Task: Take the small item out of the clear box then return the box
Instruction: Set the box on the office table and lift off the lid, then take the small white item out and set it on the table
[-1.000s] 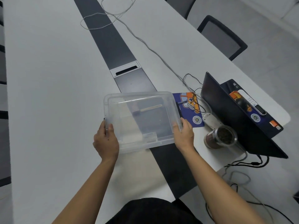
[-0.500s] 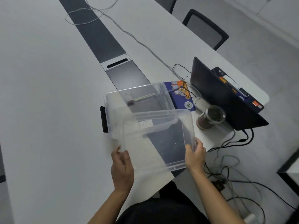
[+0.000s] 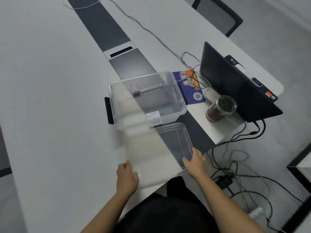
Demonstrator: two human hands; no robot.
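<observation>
The clear box (image 3: 180, 105) stands open on the white table (image 3: 50, 98), with a black clip on its left side. Inside, near its far wall, lies a small item (image 3: 146, 89) with a dark head and a pale stick-like handle. The clear lid (image 3: 161, 152) lies flat on the table just in front of the box, at the near edge. My left hand (image 3: 127, 178) grips the lid's near left corner. My right hand (image 3: 195, 161) holds the lid's right edge.
A dark laptop (image 3: 232, 84) stands open at the right, with a jar of dark grains (image 3: 220, 110), a white mouse and a blue card beside it. Cables run across the table and down to the floor. A chair (image 3: 220, 14) stands at the far right.
The lid came off the box, was drawn toward me and lowered flat onto the table in front of the box. Both hands stayed on it.
</observation>
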